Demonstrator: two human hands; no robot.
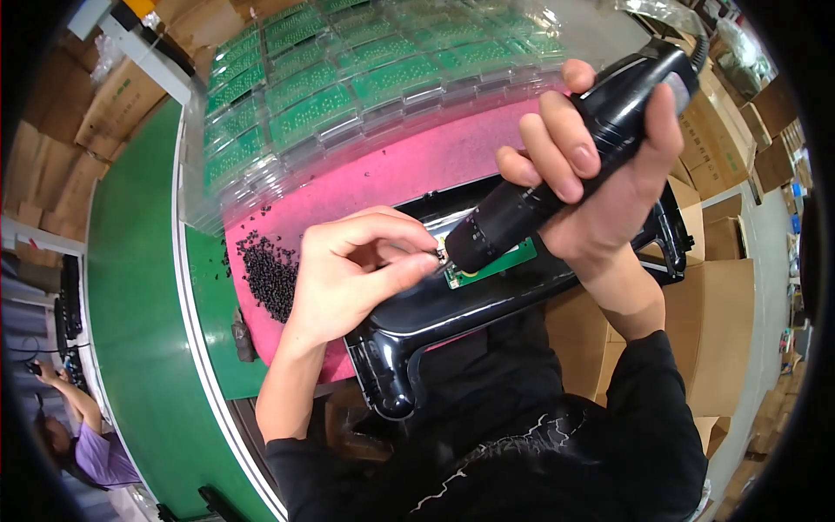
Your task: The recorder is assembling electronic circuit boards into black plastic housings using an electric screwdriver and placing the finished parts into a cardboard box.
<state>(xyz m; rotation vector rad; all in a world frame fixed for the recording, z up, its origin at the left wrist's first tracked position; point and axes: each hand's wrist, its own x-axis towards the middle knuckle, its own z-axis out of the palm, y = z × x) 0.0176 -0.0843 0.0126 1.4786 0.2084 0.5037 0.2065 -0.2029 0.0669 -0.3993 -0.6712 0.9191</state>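
Observation:
My right hand (600,165) is wrapped round a black electric screwdriver (513,217), which slants down to the left. Its nose is over the left end of a small green circuit board (506,264), where the bit is mostly hidden. The board lies inside a long, glossy black plastic housing (470,309) with a curved arm at each end. My left hand (352,270) has thumb and forefinger pinched together right beside the screwdriver's nose, close to the board's edge. Whatever sits between those fingertips is too small to make out.
A pile of small black screws (271,283) lies on the pink mat (374,178), left of my left hand. Clear plastic trays (339,135) of green boards stand behind. A green surface (130,278) runs along the left. Cardboard boxes (726,322) stand right. Another person (100,452) sits far left.

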